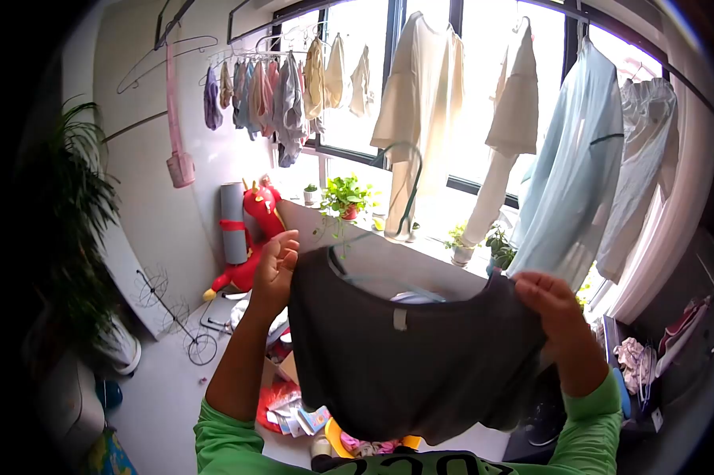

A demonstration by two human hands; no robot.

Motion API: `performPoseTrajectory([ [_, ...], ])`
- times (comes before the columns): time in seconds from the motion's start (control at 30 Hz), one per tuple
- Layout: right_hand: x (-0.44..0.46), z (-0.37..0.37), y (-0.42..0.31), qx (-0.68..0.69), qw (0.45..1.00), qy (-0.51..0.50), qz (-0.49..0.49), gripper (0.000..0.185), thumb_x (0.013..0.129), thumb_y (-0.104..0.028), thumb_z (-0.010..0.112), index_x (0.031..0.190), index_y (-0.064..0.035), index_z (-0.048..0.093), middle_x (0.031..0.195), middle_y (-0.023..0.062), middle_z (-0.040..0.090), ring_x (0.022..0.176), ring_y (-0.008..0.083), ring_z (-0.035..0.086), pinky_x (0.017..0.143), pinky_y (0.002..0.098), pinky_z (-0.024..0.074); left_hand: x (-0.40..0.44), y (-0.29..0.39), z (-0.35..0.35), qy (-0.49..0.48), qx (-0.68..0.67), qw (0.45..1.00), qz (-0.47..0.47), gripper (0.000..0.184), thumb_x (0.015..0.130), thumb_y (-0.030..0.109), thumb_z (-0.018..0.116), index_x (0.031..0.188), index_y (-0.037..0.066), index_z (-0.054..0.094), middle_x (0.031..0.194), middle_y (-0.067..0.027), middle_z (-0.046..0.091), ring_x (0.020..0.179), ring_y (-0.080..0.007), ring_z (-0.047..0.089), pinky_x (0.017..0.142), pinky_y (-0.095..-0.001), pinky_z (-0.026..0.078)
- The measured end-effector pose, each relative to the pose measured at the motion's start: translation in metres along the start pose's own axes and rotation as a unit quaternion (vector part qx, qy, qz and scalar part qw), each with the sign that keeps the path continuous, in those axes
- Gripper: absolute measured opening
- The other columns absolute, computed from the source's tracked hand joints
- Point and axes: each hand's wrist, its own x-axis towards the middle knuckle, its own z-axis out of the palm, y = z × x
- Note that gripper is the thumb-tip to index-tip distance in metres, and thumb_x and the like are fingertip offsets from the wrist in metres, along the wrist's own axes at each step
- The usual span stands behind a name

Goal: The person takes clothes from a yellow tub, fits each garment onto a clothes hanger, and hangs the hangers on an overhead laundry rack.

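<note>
Daylight from tall windows (pixel 487 59) fills the far side of the room; pale garments, among them a cream shirt (pixel 407 91) and a light blue garment (pixel 575 158), hang along it. Potted greenery (pixel 347 194) stands on the sill. At left, a red figure (pixel 263 203) is beside a rolled grey mat (pixel 234 226), above a light floor (pixel 167 388).

Item under inspection: one dark shirt (pixel 412 368), spread in front of the wearer between both hands, neckline uppermost, white label (pixel 400 319) visible. A hanger (pixel 413 194) shows at its neck opening, hook upward and blurred.

Right hand (pixel 551 307): grip closed, pinching the shirt at its right shoulder. Left hand (pixel 273 273): at the opposite shoulder, fingers curled; cannot tell whether its grip pinches the fabric. Below the hem, a yellow container (pixel 335 438) is partly visible.
</note>
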Motion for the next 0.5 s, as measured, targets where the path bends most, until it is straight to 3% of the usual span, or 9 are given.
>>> performPoseTrajectory([
  [0.07,0.029,0.026,-0.010,-0.009,0.999,0.013,-0.042,0.019,0.094,-0.017,0.055,0.100,-0.0003,0.062,0.085,0.0023,0.065,0.077,0.0077,0.060,0.071,0.0217,0.0476,0.013,-0.027,-0.027,0.016,0.021,0.999,0.024,0.032,0.095,0.022,0.052,0.123,0.006,0.050,0.106,-0.0076,0.053,0.093,-0.0133,0.052,0.083,-0.0275,0.043],
  [0.1,0.041,0.045,-0.020,-0.040,0.995,0.069,-0.063,0.019,0.093,-0.017,0.056,0.098,0.0000,0.063,0.084,0.0023,0.065,0.076,0.0080,0.060,0.071,0.0221,0.0482,0.022,-0.039,-0.041,0.022,0.031,0.998,0.041,0.033,0.095,0.024,0.053,0.122,0.006,0.051,0.107,-0.0079,0.053,0.094,-0.0140,0.052,0.084,-0.0284,0.044],
  [0.17,0.073,0.075,-0.044,-0.146,0.968,0.148,-0.140,0.019,0.092,-0.017,0.057,0.095,0.0004,0.064,0.084,0.0036,0.065,0.075,0.0089,0.060,0.072,0.0223,0.0486,0.025,-0.058,-0.072,0.014,0.051,0.998,0.042,0.027,0.093,0.021,0.054,0.116,0.006,0.054,0.107,-0.0069,0.054,0.095,-0.0160,0.053,0.081,-0.0300,0.045],
  [0.23,0.102,0.115,-0.081,-0.262,0.931,0.200,-0.158,0.027,0.092,-0.023,0.056,0.098,0.0019,0.065,0.084,0.0063,0.066,0.075,0.0110,0.061,0.073,0.0236,0.0487,0.023,-0.084,-0.098,0.009,0.075,0.996,0.057,0.022,0.092,0.017,0.053,0.111,0.005,0.056,0.104,-0.0072,0.055,0.093,-0.0161,0.054,0.079,-0.0298,0.045],
  [0.3,0.139,0.139,-0.115,-0.323,0.905,0.209,-0.183,0.031,0.092,-0.025,0.054,0.099,0.0031,0.064,0.084,0.0089,0.066,0.074,0.0133,0.061,0.074,0.0262,0.0486,0.018,-0.128,-0.115,0.004,0.035,0.999,-0.003,0.018,0.091,0.012,0.053,0.107,0.004,0.057,0.101,-0.0071,0.057,0.090,-0.0156,0.055,0.077,-0.0293,0.045],
  [0.33,0.161,0.145,-0.131,-0.351,0.882,0.261,-0.174,0.031,0.092,-0.025,0.054,0.099,0.0028,0.064,0.085,0.0114,0.066,0.075,0.0159,0.060,0.075,0.0284,0.0481,0.016,-0.140,-0.121,-0.007,0.016,0.999,-0.032,0.016,0.091,0.010,0.053,0.105,0.004,0.058,0.100,-0.0068,0.058,0.089,-0.0150,0.055,0.075,-0.0289,0.045],
  [0.37,0.180,0.145,-0.151,-0.393,0.874,0.233,-0.167,0.030,0.092,-0.028,0.054,0.099,-0.0009,0.064,0.085,0.0065,0.065,0.074,0.0132,0.060,0.072,0.0275,0.0485,0.013,-0.152,-0.125,-0.019,-0.003,0.998,-0.062,0.015,0.090,0.008,0.053,0.104,0.004,0.058,0.099,-0.0066,0.059,0.088,-0.0144,0.055,0.074,-0.0285,0.046],
  [0.43,0.221,0.162,-0.175,-0.406,0.834,0.307,-0.215,0.029,0.091,-0.028,0.054,0.098,-0.0020,0.064,0.085,0.0066,0.065,0.076,0.0133,0.060,0.070,0.0293,0.0483,0.005,-0.190,-0.124,-0.036,-0.037,0.995,-0.080,0.014,0.090,0.007,0.053,0.102,0.003,0.060,0.094,-0.0061,0.061,0.082,-0.0137,0.056,0.071,-0.0276,0.046],
  [0.5,0.253,0.184,-0.200,-0.412,0.827,0.307,-0.227,0.030,0.090,-0.027,0.055,0.102,-0.0002,0.063,0.089,0.0110,0.066,0.076,0.0164,0.062,0.074,0.0305,0.0502,-0.004,-0.208,-0.120,-0.051,-0.079,0.989,-0.112,0.013,0.089,0.006,0.053,0.099,0.003,0.061,0.092,-0.0059,0.061,0.081,-0.0140,0.058,0.072,-0.0281,0.047],
])
